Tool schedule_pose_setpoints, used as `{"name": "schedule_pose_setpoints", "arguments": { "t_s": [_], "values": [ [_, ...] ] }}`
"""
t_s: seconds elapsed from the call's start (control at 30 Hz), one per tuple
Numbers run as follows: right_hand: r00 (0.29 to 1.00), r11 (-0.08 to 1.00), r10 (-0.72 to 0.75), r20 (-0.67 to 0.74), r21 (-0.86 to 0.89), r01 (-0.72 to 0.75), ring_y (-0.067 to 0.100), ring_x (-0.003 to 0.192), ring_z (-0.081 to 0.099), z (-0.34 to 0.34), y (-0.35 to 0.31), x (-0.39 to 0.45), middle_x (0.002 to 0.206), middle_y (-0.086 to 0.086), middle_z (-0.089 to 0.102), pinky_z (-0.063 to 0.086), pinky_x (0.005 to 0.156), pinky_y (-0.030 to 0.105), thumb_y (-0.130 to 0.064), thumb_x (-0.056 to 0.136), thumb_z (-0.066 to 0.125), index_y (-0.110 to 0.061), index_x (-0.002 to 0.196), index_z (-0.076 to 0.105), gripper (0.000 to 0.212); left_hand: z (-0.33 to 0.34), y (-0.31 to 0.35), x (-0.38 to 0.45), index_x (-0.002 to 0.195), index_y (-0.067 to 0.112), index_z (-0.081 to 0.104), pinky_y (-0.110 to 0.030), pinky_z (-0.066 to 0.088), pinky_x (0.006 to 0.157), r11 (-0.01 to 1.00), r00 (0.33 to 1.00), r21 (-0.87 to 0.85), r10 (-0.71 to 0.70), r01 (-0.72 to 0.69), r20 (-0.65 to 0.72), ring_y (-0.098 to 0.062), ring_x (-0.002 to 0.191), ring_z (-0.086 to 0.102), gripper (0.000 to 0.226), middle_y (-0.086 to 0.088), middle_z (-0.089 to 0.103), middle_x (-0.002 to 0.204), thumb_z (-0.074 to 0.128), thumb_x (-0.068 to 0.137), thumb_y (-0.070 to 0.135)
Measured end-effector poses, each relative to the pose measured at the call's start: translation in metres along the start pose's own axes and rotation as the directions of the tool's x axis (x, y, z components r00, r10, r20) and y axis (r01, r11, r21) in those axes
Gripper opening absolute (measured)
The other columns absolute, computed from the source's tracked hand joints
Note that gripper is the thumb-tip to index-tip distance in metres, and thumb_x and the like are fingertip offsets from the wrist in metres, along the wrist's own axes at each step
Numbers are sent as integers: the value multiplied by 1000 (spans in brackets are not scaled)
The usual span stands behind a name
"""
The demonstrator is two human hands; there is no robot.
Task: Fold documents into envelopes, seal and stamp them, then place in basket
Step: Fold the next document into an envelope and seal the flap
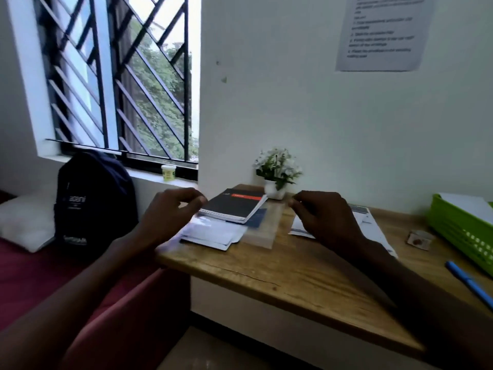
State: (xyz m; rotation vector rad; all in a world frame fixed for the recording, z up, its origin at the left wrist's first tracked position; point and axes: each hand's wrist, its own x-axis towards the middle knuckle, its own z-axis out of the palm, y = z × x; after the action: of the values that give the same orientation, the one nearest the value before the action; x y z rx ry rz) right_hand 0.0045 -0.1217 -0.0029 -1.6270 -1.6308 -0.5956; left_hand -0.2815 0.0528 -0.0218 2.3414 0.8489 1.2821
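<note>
My left hand (170, 212) and my right hand (322, 214) are raised over the wooden desk (280, 273), each with thumb and fingertips pinched together. Between them hangs a blurred, see-through plastic sheet (262, 228), and each hand seems to pinch one of its top corners. White envelopes (213, 235) lie stacked on the desk's left end below my left hand. Printed documents (369, 222) lie partly hidden under my right hand. A small wooden stamp (418, 239) sits to the right, beside the green basket (458, 233), which holds white paper.
A dark spiral notebook (234, 205) and a white pot of flowers (277, 177) stand at the desk's back. A blue pen (469, 284) lies near the right edge. A black backpack (93, 201) and pillow (26, 222) rest on the red seat at left.
</note>
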Motion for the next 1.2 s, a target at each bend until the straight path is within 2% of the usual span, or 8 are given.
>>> {"name": "schedule_pose_setpoints", "arguments": {
  "t_s": [0.13, 0.27, 0.4, 0.53, 0.67, 0.83, 0.97, 1.2],
  "values": [
    [972, 964, -211, 105, 184, 190, 5, 72, 61, 27, -56, -2, 82, -10, 67, 52, 68, 36, -32, 94, 68, -22, 93, 77, 13, -5, -21, -6, 96, 28, 81, -33, 52, 90, 994, 995, -64, -81, 85, 59, -4, 92, 71, 31, 14, 79, 92, 61, 91, 51],
    [950, 955, -212, 229, 254, 153, 5, 89, 57, 53, -101, -6, 96, -10, 63, 51, 79, 36, -40, 94, 67, -28, 99, 77, 16, -3, -25, -3, 87, 24, 83, -33, 53, 80, 990, 983, 78, -130, 121, 132, -16, 82, 71, 27, 3, 78, 83, 64, 96, 42],
    [938, 984, -180, 297, 50, 173, 14, 102, 55, 72, -125, -5, 105, -8, 60, 50, 83, 38, -54, 93, 62, -32, 101, 76, 27, -1, -26, -7, 94, 24, 82, -30, 52, 82, 991, 987, 114, -86, 70, 134, -14, 91, 70, 24, 1, 79, 96, 66, 89, 41],
    [942, 990, -83, 326, -78, 115, 16, 106, 55, 81, -130, -2, 111, -5, 59, 49, 85, 38, -54, 95, 59, -30, 106, 74, 31, -1, -25, -7, 94, 27, 81, -33, 55, 86, 989, 987, 128, -97, 80, 128, -12, 92, 71, 23, 6, 79, 95, 65, 84, 39],
    [943, 992, -42, 331, -96, 77, 17, 107, 53, 82, -131, -3, 112, -3, 59, 46, 86, 37, -50, 97, 59, -28, 110, 75, 30, -3, -25, -7, 93, 27, 82, -35, 57, 89, 990, 983, 96, -114, 102, 141, -9, 92, 71, 38, 8, 79, 94, 53, 75, 46],
    [952, 999, -5, 305, 43, -9, 17, 96, 57, 85, -132, -1, 102, -2, 59, 51, 82, 39, -41, 88, 73, -27, 95, 76, 16, -3, -29, -5, 85, 25, 81, -31, 53, 75, 993, 989, 95, -81, 70, 120, -11, 72, 68, 24, 11, 70, 67, 62, 92, 38],
    [979, 989, 6, 205, 140, -36, 12, 90, 60, 80, -136, 0, 97, -5, 66, 52, 80, 37, -31, 87, 73, -25, 95, 77, 10, -4, -22, -9, 78, 20, 81, -30, 44, 64, 996, 996, 6, -89, 89, 30, 1, 55, 60, 59, 15, 63, 50, 43, 106, 55],
    [989, 957, -59, 137, 290, 17, 4, 84, 65, 55, -137, -10, 85, -12, 74, 46, 72, 17, -21, 90, 75, -22, 92, 80, 6, -10, -18, -13, 73, 25, 83, -39, 53, 90, 981, 989, -130, -139, 144, 44, -14, 86, 70, 74, 3, 77, 78, 29, 106, 63]
  ]
}}
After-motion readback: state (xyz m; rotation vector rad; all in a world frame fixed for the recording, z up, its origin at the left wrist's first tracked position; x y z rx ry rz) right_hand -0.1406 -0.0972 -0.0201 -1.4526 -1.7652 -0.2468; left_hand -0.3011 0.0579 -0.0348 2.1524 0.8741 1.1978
